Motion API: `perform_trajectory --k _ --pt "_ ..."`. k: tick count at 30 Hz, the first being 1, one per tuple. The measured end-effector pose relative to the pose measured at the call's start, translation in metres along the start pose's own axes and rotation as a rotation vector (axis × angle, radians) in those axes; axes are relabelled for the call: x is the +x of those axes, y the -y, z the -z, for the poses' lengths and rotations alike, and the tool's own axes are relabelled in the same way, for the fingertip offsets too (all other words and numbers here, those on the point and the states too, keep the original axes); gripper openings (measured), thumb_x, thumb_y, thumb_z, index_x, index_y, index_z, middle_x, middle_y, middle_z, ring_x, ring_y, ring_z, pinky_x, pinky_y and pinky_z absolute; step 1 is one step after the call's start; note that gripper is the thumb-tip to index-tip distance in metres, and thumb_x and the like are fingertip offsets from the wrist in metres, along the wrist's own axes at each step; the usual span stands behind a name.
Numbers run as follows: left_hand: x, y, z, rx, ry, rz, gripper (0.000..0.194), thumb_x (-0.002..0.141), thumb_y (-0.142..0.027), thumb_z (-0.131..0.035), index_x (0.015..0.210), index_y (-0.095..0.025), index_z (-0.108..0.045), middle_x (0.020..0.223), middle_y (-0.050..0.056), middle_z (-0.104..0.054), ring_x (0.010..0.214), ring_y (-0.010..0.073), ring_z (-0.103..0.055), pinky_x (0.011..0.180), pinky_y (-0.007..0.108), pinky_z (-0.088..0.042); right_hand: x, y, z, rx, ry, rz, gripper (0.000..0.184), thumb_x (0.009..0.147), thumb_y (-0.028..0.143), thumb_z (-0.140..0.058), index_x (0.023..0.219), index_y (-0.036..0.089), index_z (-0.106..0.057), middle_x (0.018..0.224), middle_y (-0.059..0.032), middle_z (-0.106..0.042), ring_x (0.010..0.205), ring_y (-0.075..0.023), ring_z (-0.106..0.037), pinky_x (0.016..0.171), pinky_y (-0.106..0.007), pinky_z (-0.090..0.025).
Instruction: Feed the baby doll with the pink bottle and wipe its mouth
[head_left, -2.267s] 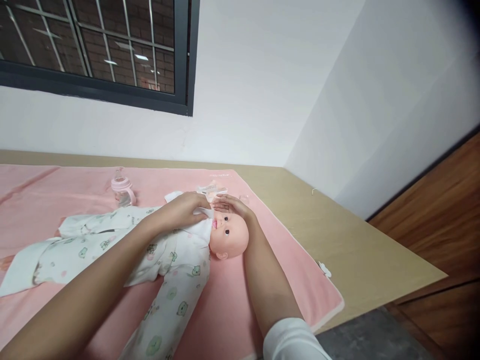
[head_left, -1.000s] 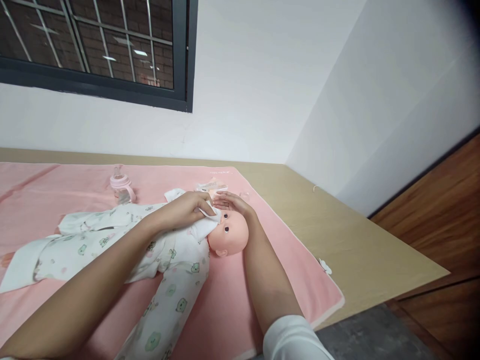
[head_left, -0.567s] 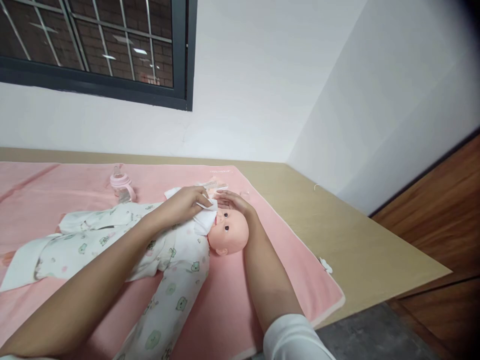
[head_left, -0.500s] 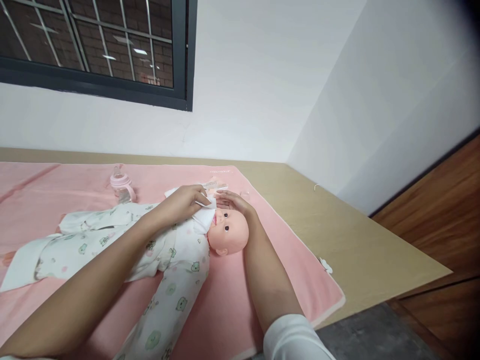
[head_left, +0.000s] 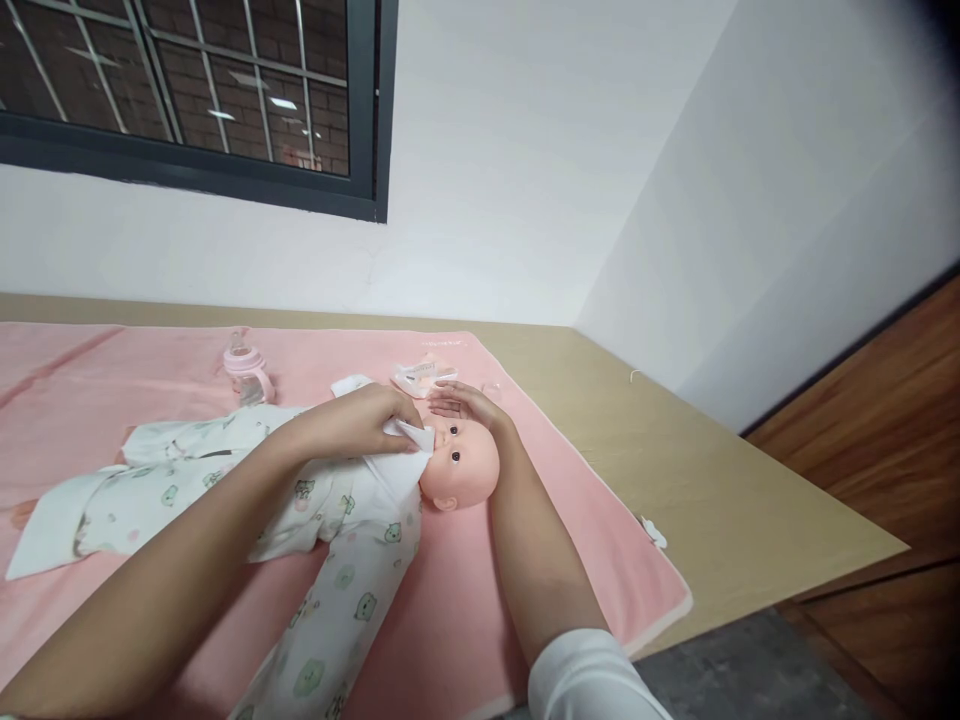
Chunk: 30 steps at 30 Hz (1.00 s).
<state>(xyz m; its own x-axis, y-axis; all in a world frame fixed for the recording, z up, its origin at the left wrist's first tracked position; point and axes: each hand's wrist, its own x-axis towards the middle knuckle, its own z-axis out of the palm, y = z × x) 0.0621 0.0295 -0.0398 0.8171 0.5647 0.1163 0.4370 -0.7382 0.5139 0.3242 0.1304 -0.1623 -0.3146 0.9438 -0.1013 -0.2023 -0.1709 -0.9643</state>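
Note:
A baby doll (head_left: 463,468) lies on its back, its bald head to the right, dressed in a white suit (head_left: 341,520) with green animal prints. My left hand (head_left: 360,420) is closed on a thin white cloth (head_left: 401,470), its fingers bent at the doll's mouth and chin. The cloth spreads over the doll's neck and upper chest and covers part of the mouth. Beside the far side of the doll's head, my right hand (head_left: 465,402) lies with fingers stretched out, holding nothing visible. That forearm runs past the crown of the head.
Under the doll is a pink blanket (head_left: 450,600) on a tan tabletop (head_left: 735,490). A pink-topped baby bottle (head_left: 247,372) stands behind the doll's legs. A clear packet (head_left: 421,378) lies near my right fingertips. A small white object (head_left: 654,533) sits at the blanket's right edge.
My left hand has shifted slightly toward the doll's face, its fingers now curled in over the mouth with the cloth. The clear packet shows more fully. My right hand stays in place.

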Motion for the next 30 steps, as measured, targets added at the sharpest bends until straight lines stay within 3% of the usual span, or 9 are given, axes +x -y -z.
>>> perform_trajectory --k 4,10,20,30 --pt "0.003 -0.007 -0.006 0.086 -0.026 0.097 0.021 0.083 -0.034 -0.057 0.083 -0.016 -0.069 0.081 0.002 -0.069 0.073 0.0187 -0.061 0.061 0.025 -0.038 0.002 0.001 0.001 -0.015 -0.008 -0.021 0.029 0.079 0.025 -0.073 0.104 0.02 -0.06 0.097 -0.0065 -0.073 0.096 -0.0202 -0.069 0.102 -0.043 -0.049" --pt "0.006 -0.01 -0.009 0.131 -0.057 0.103 0.017 0.082 -0.03 -0.057 0.077 -0.017 -0.066 0.069 0.0 -0.065 0.065 0.0174 -0.058 0.059 0.025 -0.034 0.006 -0.001 0.003 0.016 0.009 -0.023 0.029 0.079 0.025 -0.073 0.103 0.019 -0.058 0.094 -0.006 -0.073 0.093 -0.0199 -0.07 0.1 -0.043 -0.051" --pt "0.008 -0.001 -0.011 0.118 -0.158 0.073 0.013 0.079 -0.022 -0.062 0.088 -0.02 -0.072 0.09 0.001 -0.073 0.083 0.0201 -0.065 0.069 0.025 -0.04 0.0 -0.001 -0.001 0.011 -0.011 -0.013 0.03 0.081 0.024 -0.069 0.109 0.018 -0.057 0.098 -0.008 -0.073 0.092 -0.0198 -0.072 0.104 -0.041 -0.048" --pt "0.012 0.008 -0.014 0.106 -0.237 0.102 0.015 0.082 -0.02 -0.064 0.092 -0.02 -0.074 0.094 0.002 -0.075 0.086 0.022 -0.068 0.072 0.027 -0.043 -0.005 0.003 -0.006 -0.009 -0.024 -0.008 0.03 0.083 0.022 -0.066 0.111 0.017 -0.056 0.101 -0.0096 -0.073 0.093 -0.0188 -0.072 0.101 -0.037 -0.05"
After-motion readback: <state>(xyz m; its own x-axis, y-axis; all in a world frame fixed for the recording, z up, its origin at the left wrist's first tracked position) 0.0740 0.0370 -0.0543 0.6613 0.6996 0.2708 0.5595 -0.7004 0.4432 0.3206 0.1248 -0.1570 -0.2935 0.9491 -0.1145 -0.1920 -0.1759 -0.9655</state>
